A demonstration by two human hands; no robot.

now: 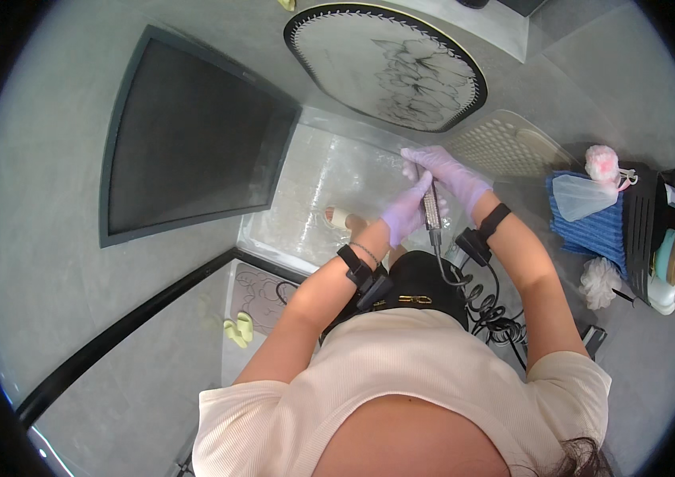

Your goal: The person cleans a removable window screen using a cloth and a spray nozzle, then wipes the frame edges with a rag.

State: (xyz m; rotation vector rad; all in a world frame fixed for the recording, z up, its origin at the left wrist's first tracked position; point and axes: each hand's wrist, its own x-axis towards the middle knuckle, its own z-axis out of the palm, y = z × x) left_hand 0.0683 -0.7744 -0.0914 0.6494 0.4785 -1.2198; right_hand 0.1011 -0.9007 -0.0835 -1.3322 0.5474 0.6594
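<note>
In purple-tinted translucent gloves, my left hand (408,210) and my right hand (446,170) meet in front of my body. My left hand wraps the silvery, textured handle of a corded handheld device (431,208), with fingers showing past its right side. My right hand curls round the far end, hiding the tip. A cable leaves the near end of the handle and runs down to a coiled black cord (492,319) at my right side. Black straps with small dark boxes sit on both wrists.
A dark-framed panel (194,140) stands left, an oval floral mat (397,68) ahead. A perforated beige mat (507,146) leans against the wall. Right are a black rack (641,232), blue towel (588,223), bath puff (600,283) and bottles. Green slippers (239,329) lie beyond a black-edged partition.
</note>
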